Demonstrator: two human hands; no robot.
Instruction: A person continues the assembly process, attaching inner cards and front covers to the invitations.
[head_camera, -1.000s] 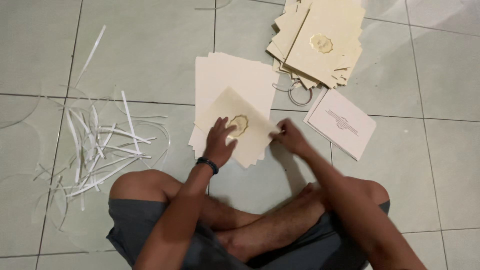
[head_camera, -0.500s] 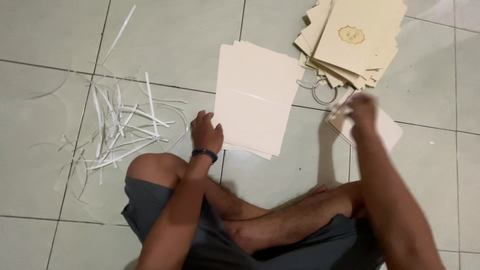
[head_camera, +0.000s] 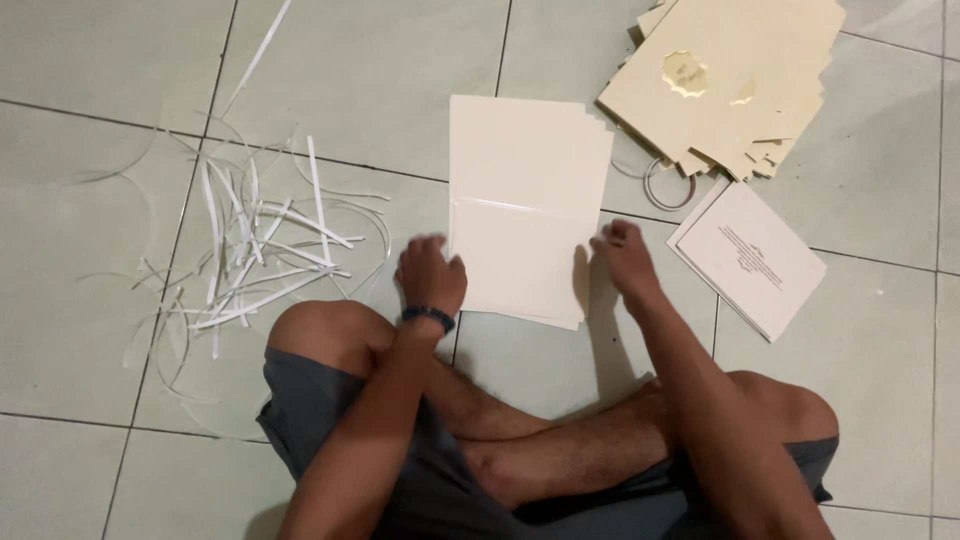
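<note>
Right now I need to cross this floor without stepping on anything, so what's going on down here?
A person sits cross-legged on the tiled floor, with the left hand and right hand at either side edge of a stack of cream sheets. White paper strips lie scattered to the person's left. To the right sit a pile of cream cards with gold seals, a printed white card stack and a tape roll.

Dim, even light; slight motion blur
</note>
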